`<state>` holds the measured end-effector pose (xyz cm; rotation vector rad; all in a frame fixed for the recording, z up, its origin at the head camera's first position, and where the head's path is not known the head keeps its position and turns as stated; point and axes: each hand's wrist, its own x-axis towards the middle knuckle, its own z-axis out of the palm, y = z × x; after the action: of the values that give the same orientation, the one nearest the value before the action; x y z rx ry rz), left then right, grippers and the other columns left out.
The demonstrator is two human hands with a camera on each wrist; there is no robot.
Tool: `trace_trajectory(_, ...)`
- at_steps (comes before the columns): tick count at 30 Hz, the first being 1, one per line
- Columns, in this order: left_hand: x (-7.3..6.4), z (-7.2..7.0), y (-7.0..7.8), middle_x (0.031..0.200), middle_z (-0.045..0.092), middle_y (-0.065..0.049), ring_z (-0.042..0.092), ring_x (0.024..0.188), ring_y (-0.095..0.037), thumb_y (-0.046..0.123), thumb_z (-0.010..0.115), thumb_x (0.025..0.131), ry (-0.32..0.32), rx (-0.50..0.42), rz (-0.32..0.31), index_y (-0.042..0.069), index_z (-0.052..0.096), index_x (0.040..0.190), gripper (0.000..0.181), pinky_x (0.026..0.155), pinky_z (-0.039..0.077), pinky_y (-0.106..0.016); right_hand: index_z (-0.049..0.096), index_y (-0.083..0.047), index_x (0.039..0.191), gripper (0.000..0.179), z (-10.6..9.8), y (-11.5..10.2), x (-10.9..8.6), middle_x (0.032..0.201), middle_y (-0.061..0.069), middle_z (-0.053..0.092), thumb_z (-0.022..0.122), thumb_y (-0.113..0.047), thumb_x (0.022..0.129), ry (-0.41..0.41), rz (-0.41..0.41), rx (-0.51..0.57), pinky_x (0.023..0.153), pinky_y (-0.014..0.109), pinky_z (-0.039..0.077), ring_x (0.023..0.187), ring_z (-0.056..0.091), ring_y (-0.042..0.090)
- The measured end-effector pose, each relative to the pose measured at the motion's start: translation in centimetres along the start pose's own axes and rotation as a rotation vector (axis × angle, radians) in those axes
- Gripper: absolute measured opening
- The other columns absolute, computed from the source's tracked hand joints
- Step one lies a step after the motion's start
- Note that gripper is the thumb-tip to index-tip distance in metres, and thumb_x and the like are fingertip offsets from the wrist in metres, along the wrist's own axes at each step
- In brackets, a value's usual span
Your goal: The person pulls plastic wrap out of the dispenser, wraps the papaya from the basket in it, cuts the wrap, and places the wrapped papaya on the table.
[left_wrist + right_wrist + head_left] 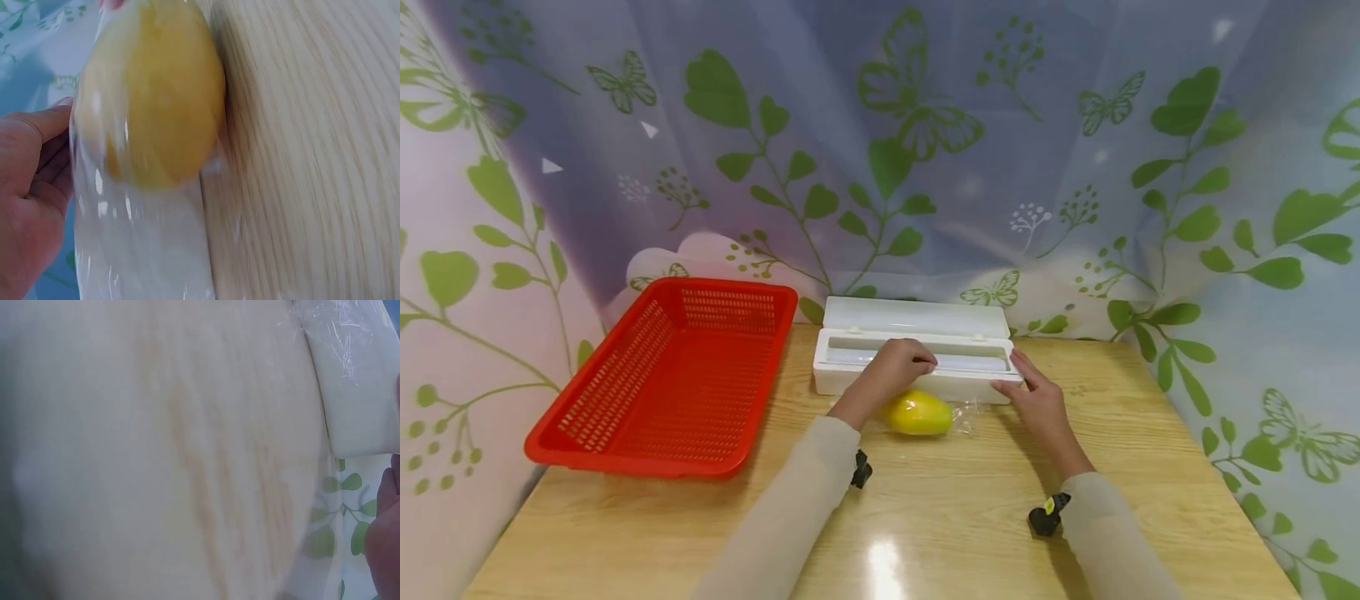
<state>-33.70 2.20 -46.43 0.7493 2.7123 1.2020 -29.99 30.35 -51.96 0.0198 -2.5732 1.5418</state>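
A long white cling film box (925, 385) stands with its lid (917, 317) raised, a pale roll (970, 363) inside. My left hand (887, 371) reaches over the fruit, thumb and bent fingers pinching at the box's front rim; anything small between the fingertips is hidden. With fingers at the right end and thumb on the front, my right hand (1037, 402) grips the box. A yellow, mango-like fruit (919, 414) lies on the table against the box front. Clear film (100, 206) covers it, shiny and creased, spreading past the fruit's right end.
At the left of the table (970, 517) sits a red plastic basket (741, 467) with slotted sides. A printed cloth backdrop (880, 167) rises close behind the box and along both sides. Small black wrist cameras sit on both sleeves.
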Motion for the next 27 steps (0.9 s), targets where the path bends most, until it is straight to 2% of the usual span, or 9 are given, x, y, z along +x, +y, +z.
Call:
trace_trajectory(13, -3.4, -3.3, -3.6, 0.113, 0.073, -0.003, 0.065, 0.101, -0.019, 0.014, 0.067, 0.098, 0.109, -0.064, -0.039, 0.011, 0.077, 0.106, 0.014, 0.091, 0.056, -0.036, 0.041, -0.018, 0.154, 0.082, -0.1, -0.3, -0.1, 0.162, -0.007, 0.033, 0.075, -0.050, 0.087, 0.019, 0.000, -0.020, 0.118, 0.041, 0.033, 0.151, 0.028, 0.020)
trace_trajectory(20, -4.2, -4.1, -4.8, 0.115, 0.073, -0.006, 0.066, 0.110, -0.024, 0.013, 0.071, 0.094, 0.190, -0.030, -0.040, 0.011, 0.079, 0.103, 0.012, 0.098, 0.053, -0.040, 0.041, -0.015, 0.154, 0.079, -0.4, 0.0, -0.1, 0.163, -0.003, 0.033, 0.075, -0.044, 0.089, 0.009, -0.018, -0.003, 0.118, 0.042, 0.032, 0.152, 0.028, 0.020)
trace_trajectory(27, -4.9, -4.6, -5.3, 0.108, 0.074, -0.006, 0.068, 0.102, -0.024, 0.009, 0.073, 0.092, 0.244, -0.001, -0.003, 0.009, 0.079, 0.099, 0.009, 0.094, 0.055, -0.039, 0.040, -0.016, 0.154, 0.079, -0.2, 0.1, 0.0, 0.163, -0.005, 0.032, 0.074, -0.045, 0.089, -0.003, -0.020, 0.005, 0.118, 0.039, 0.030, 0.152, 0.026, 0.018)
